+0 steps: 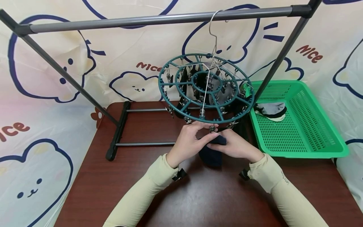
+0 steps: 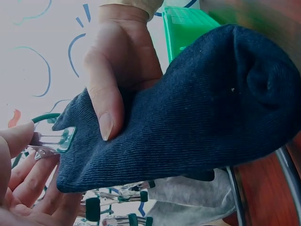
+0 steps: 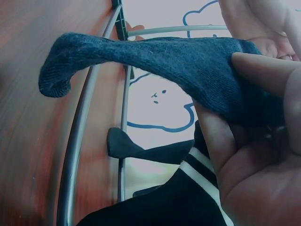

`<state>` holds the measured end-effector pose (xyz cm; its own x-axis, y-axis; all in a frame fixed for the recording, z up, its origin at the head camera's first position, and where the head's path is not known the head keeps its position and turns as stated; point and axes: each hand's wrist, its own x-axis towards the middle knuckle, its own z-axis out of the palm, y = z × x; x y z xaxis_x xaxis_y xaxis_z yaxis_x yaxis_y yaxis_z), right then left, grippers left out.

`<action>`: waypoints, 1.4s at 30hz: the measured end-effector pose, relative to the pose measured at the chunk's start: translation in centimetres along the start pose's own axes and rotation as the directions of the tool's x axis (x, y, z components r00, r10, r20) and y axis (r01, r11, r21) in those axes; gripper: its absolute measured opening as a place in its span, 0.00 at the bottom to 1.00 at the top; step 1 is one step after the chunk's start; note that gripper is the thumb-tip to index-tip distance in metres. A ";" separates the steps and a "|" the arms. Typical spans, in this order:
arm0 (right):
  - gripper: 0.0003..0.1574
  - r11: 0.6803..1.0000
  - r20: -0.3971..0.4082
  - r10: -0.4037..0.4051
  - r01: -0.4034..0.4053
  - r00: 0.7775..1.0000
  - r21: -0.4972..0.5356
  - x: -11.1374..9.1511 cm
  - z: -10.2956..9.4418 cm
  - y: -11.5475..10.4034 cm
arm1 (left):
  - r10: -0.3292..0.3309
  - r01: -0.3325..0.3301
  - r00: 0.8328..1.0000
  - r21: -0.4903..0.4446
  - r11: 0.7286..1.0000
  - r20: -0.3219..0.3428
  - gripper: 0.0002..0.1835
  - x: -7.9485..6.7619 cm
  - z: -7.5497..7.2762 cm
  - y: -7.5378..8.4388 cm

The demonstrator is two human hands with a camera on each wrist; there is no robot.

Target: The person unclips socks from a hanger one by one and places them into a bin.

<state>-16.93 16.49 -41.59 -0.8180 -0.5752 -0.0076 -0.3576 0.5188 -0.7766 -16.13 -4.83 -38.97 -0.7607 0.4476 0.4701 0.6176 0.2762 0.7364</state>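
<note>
Navy sock (image 2: 183, 108) dominates my left-wrist view, its long axis slanting from cuff, lower left, to toe, upper right; from overhead I see it below the near edge of the round hanger (image 1: 185, 84), toe towards the tabletop (image 1: 215, 195); the left hand (image 1: 190, 140) pinches a clip (image 2: 56, 141) at the cuff; the right hand (image 1: 237, 145) grips the sock.

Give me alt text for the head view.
The left hand pinches a clip on a round green hanger while the right hand holds a dark sock to it. The hanger hooks over a grey rail above a brown table; a green basket with some cloth sits to the right.
</note>
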 end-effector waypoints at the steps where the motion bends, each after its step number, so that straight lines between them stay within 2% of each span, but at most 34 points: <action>1: 0.13 1.000 0.001 -0.001 0.001 1.000 0.002 0.0 0.0 0.0 | -0.003 0.003 1.000 -0.009 1.000 -0.001 0.15 0.0 0.0 0.0; 15: 0.10 1.000 0.012 -0.007 0.007 1.000 -0.010 0.0 0.1 0.2 | -0.021 0.022 1.000 -0.082 0.996 0.012 0.13 -0.2 0.0 0.0; 23: 0.10 0.999 -0.009 -0.029 0.029 1.000 -0.028 0.0 0.0 0.3 | -0.027 0.029 0.999 -0.073 0.997 0.018 0.12 0.0 0.0 0.0; 30: 0.04 1.000 0.003 -0.005 0.005 1.000 -0.021 0.1 -0.1 0.1 | -0.008 0.009 1.000 -0.050 0.999 0.020 0.12 -0.1 0.0 0.0; 37: 0.04 1.000 -0.010 -0.016 0.016 1.000 -0.009 0.1 0.0 0.2 | 0.037 -0.037 0.999 -0.086 0.996 0.003 0.12 -0.2 -0.1 -0.2; 42: 0.08 1.000 -0.001 -0.020 0.020 1.000 0.007 0.1 0.2 0.4 | 0.064 -0.067 0.998 -0.093 0.993 -0.027 0.11 -0.2 0.1 -0.4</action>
<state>-17.06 16.48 -42.02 -0.8115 -0.5843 0.0086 -0.3703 0.5027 -0.7811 -16.16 -4.97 -39.39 -0.7245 0.4411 0.5296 0.6457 0.1655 0.7455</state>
